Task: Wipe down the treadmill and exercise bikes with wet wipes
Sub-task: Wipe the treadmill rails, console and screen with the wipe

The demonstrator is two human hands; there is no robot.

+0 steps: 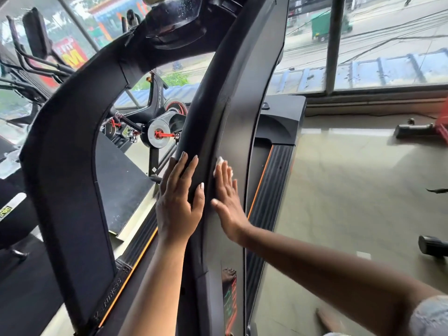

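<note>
The treadmill's dark right upright (238, 112) curves up through the middle of the view toward the console (174, 20). My right hand (228, 202) lies flat on the upright's grey outer face, fingers straight, pressing a white wet wipe (220, 162) that shows just past the fingertips. My left hand (180, 202) rests on the black inner edge of the same upright, fingers straight, thumb hooked round its rim. The left upright (70, 166) stands further left. An exercise bike (160, 117) with red pedals is visible between the two uprights.
The treadmill's side rail with an orange stripe (266, 190) runs below my right hand. Tiled floor (351, 190) lies to the right, with a black roller (434, 246) and a red-and-black machine base (421, 128). Large windows (388, 44) close the far side. More machines (29, 69) stand at far left.
</note>
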